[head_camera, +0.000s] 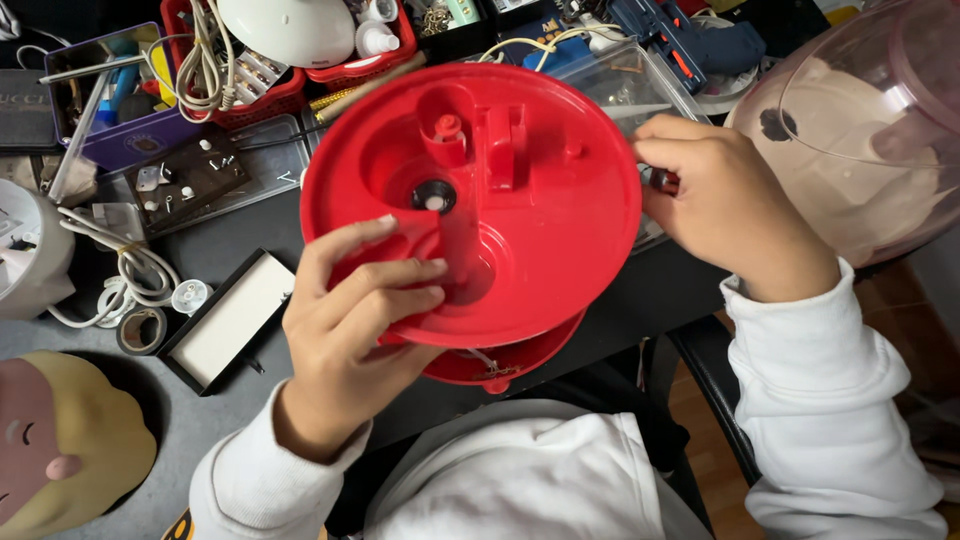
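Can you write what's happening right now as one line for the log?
left hand: grips red round plastic base at near rim | right hand: pinches small part at right rim | base held above cluttered desk

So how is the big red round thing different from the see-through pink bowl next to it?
The red disc is solid; the pink dome is see-through. The disc is flat with moulded bumps; the dome is deep and smooth. The left hand and right hand hold the disc; nobody touches the dome. Both are round.

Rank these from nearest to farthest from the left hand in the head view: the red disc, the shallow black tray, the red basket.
1. red disc: gripped by the left hand.
2. shallow black tray: just left of that hand, on the table.
3. red basket: far up, at the table's back.
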